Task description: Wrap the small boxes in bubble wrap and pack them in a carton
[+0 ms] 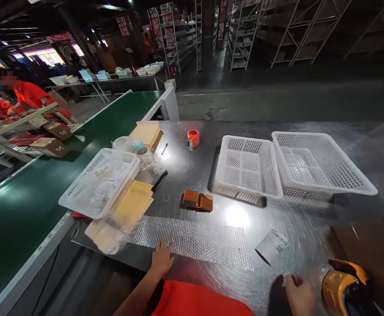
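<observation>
My left hand [163, 256] lies with fingers spread on the near edge of a strip of bubble wrap [198, 241], stretched flat along the table's front. Beyond the wrap, two shiny copper-coloured small boxes [191, 199] sit side by side, touching. Low at the right, my right hand [299, 295] is over the table with its fingers curled in; a reddish bit shows between them, too unclear to name. A printed white label [273, 246] with a curled edge is just above that hand. Right of it is an orange-and-black device [343, 283], partly cut off.
Two white plastic baskets [279, 186] stand at the right rear. A basket of clear packets [126, 193], yellow padded envelopes [134, 199], a black marker [159, 181] and a red tape dispenser [193, 138] lie leftward. Cardboard [372, 241] is at right; a green conveyor [47, 188] runs left.
</observation>
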Action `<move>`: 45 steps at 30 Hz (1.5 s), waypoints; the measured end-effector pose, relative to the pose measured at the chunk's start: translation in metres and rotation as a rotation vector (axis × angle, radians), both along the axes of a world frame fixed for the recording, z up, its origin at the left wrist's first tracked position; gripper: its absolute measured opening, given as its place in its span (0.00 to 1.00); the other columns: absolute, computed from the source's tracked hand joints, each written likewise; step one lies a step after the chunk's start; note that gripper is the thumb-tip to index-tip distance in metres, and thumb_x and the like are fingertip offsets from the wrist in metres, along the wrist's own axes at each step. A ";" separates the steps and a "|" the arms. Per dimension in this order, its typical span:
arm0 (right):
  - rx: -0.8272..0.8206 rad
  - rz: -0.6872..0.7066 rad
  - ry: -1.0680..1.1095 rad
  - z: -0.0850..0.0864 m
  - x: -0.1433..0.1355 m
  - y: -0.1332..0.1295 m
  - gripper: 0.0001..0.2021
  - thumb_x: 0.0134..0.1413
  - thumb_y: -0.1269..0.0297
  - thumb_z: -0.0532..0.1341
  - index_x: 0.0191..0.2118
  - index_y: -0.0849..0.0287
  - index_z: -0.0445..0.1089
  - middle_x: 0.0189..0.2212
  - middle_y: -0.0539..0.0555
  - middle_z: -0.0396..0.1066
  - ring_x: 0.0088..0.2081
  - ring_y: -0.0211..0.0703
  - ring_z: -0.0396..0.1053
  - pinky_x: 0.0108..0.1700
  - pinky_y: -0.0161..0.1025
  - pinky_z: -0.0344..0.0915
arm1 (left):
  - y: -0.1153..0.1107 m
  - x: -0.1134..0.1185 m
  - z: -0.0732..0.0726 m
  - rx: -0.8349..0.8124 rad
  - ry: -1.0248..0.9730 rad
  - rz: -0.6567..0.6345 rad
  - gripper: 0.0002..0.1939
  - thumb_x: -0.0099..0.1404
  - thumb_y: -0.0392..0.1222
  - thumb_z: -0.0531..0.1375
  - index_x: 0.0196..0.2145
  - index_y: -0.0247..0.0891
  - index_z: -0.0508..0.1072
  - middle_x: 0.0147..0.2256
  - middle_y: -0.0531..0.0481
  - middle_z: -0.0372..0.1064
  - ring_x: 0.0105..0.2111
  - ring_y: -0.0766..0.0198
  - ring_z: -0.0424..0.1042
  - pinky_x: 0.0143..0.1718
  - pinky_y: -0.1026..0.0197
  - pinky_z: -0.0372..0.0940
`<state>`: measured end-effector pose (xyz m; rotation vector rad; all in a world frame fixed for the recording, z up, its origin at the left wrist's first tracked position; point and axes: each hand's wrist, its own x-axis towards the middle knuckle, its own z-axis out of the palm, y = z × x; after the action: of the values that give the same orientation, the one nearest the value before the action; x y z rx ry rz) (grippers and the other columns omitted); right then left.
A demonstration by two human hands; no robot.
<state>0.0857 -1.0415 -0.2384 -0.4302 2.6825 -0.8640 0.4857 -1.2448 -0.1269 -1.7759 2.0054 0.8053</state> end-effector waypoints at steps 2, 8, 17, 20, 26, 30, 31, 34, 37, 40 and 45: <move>0.000 0.100 0.145 0.005 0.019 -0.021 0.20 0.45 0.50 0.49 0.35 0.59 0.66 0.30 0.68 0.69 0.40 0.68 0.69 0.43 0.62 0.67 | 0.002 0.005 -0.002 0.008 -0.098 -0.084 0.36 0.57 0.30 0.59 0.64 0.40 0.62 0.68 0.36 0.48 0.65 0.38 0.53 0.59 0.43 0.57; -0.132 0.767 0.137 0.041 0.087 -0.169 0.23 0.52 0.62 0.51 0.52 0.67 0.65 0.53 0.71 0.65 0.55 0.60 0.64 0.58 0.53 0.62 | -0.040 -0.019 0.008 -0.044 -0.031 -0.149 0.22 0.63 0.33 0.55 0.55 0.32 0.72 0.58 0.31 0.65 0.55 0.42 0.68 0.56 0.45 0.61; 0.195 1.132 0.112 0.057 0.116 -0.280 0.47 0.38 0.79 0.61 0.68 0.59 0.47 0.70 0.62 0.42 0.67 0.64 0.48 0.61 0.54 0.57 | -0.136 -0.106 0.022 -0.229 -0.009 -0.299 0.44 0.58 0.30 0.55 0.69 0.33 0.43 0.71 0.40 0.32 0.66 0.48 0.51 0.61 0.52 0.58; 0.121 1.131 0.061 0.044 0.112 -0.283 0.46 0.38 0.81 0.59 0.67 0.60 0.50 0.68 0.63 0.50 0.68 0.64 0.46 0.64 0.55 0.52 | -0.153 -0.119 0.014 -0.211 -0.059 -0.394 0.44 0.57 0.26 0.54 0.69 0.39 0.45 0.71 0.43 0.33 0.69 0.45 0.43 0.65 0.44 0.51; -0.476 0.834 -0.586 0.050 0.093 -0.243 0.37 0.37 0.60 0.69 0.58 0.57 0.62 0.54 0.60 0.69 0.55 0.59 0.65 0.58 0.56 0.60 | -0.160 -0.108 0.006 -0.154 0.298 -0.287 0.35 0.58 0.34 0.59 0.63 0.38 0.59 0.62 0.37 0.57 0.65 0.46 0.51 0.65 0.45 0.49; -0.623 0.288 -1.278 0.089 0.094 -0.186 0.27 0.43 0.50 0.69 0.51 0.53 0.68 0.42 0.54 0.76 0.40 0.48 0.72 0.43 0.45 0.69 | -0.129 -0.087 0.023 0.076 0.747 0.147 0.32 0.52 0.46 0.65 0.55 0.37 0.65 0.52 0.40 0.66 0.52 0.51 0.67 0.51 0.54 0.64; -0.663 0.182 -1.397 0.100 0.097 -0.172 0.24 0.43 0.50 0.69 0.47 0.53 0.71 0.40 0.54 0.77 0.39 0.46 0.73 0.42 0.44 0.69 | -0.118 -0.082 0.031 0.166 0.847 0.273 0.29 0.53 0.47 0.63 0.52 0.38 0.67 0.51 0.42 0.67 0.50 0.52 0.68 0.48 0.55 0.65; -0.777 -0.011 -1.573 0.127 0.109 -0.136 0.19 0.40 0.48 0.70 0.37 0.54 0.75 0.37 0.55 0.78 0.37 0.48 0.73 0.38 0.44 0.69 | -0.082 -0.068 0.056 0.374 1.127 0.552 0.22 0.57 0.50 0.60 0.48 0.40 0.69 0.49 0.44 0.69 0.45 0.57 0.70 0.41 0.58 0.66; -0.832 -0.071 -1.581 0.140 0.124 -0.109 0.22 0.39 0.45 0.71 0.38 0.54 0.76 0.38 0.56 0.78 0.38 0.51 0.74 0.37 0.46 0.70 | -0.052 -0.061 0.081 0.391 1.253 0.634 0.22 0.56 0.50 0.62 0.46 0.39 0.71 0.46 0.43 0.71 0.42 0.58 0.70 0.40 0.59 0.65; -0.847 -0.023 -1.530 0.147 0.135 -0.093 0.24 0.37 0.47 0.73 0.39 0.56 0.76 0.38 0.58 0.78 0.36 0.50 0.74 0.34 0.43 0.69 | -0.031 -0.061 0.100 0.319 1.256 0.631 0.22 0.54 0.50 0.64 0.45 0.38 0.73 0.46 0.42 0.71 0.42 0.57 0.70 0.39 0.60 0.65; -0.843 0.069 -1.461 0.173 0.137 -0.088 0.22 0.41 0.48 0.71 0.36 0.61 0.73 0.34 0.61 0.78 0.27 0.49 0.74 0.25 0.41 0.68 | -0.009 -0.062 0.124 0.242 1.243 0.547 0.24 0.53 0.51 0.66 0.46 0.40 0.74 0.48 0.44 0.72 0.47 0.53 0.70 0.43 0.59 0.64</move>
<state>0.2230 -1.1295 -0.0654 0.0279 0.9270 -1.4500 0.4238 -1.2542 -0.0025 -1.8422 1.7446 2.6897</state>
